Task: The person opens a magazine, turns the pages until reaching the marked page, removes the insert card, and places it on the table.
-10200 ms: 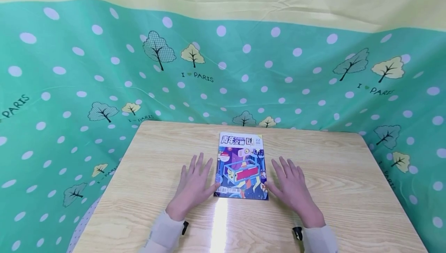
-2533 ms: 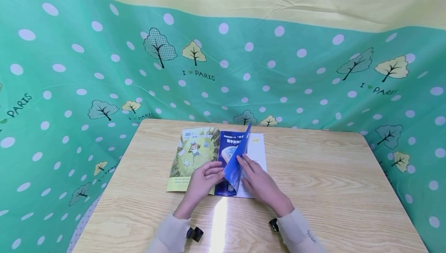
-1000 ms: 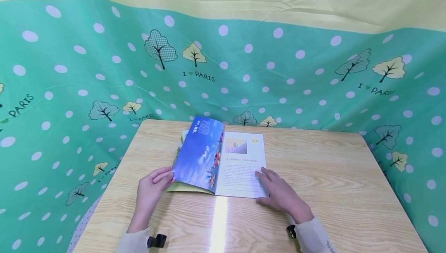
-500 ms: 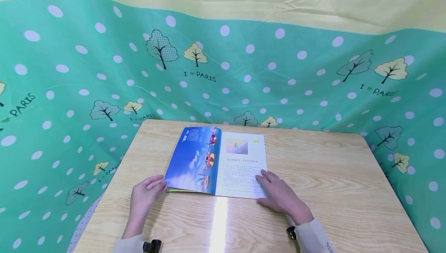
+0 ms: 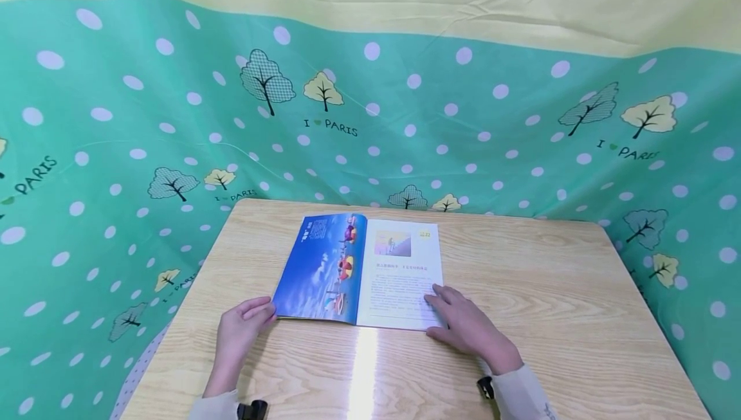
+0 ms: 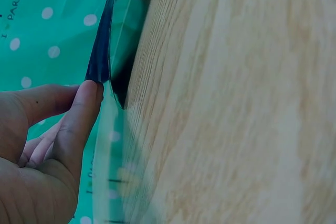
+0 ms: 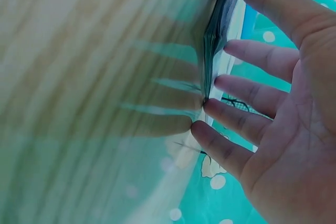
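Note:
A magazine (image 5: 399, 298) lies open on the wooden table (image 5: 532, 265). Its left page (image 5: 312, 278) is blue with colourful figures along the fold; the right one is white, with a small picture above printed text. My left hand (image 5: 238, 337) pinches the lower left corner of the blue page between thumb and fingers. In the left wrist view that dark page corner (image 6: 98, 59) stands slightly apart from the sheet beneath. My right hand (image 5: 470, 327) rests at the lower right edge of the magazine, its spread fingers (image 7: 257, 95) touching the page edges in the right wrist view.
A green dotted curtain (image 5: 405, 118) with printed trees hangs behind and beside the table. Bare wood stretches to the right of the magazine. A bright strip of reflected light (image 5: 363, 375) crosses the near tabletop. Black wrist devices (image 5: 252, 410) sit below both hands.
Earlier the magazine was closed between both hands; then it was opened. My left hand has carried the blue page leftward and down flat. My right hand has moved to the right edge and stayed.

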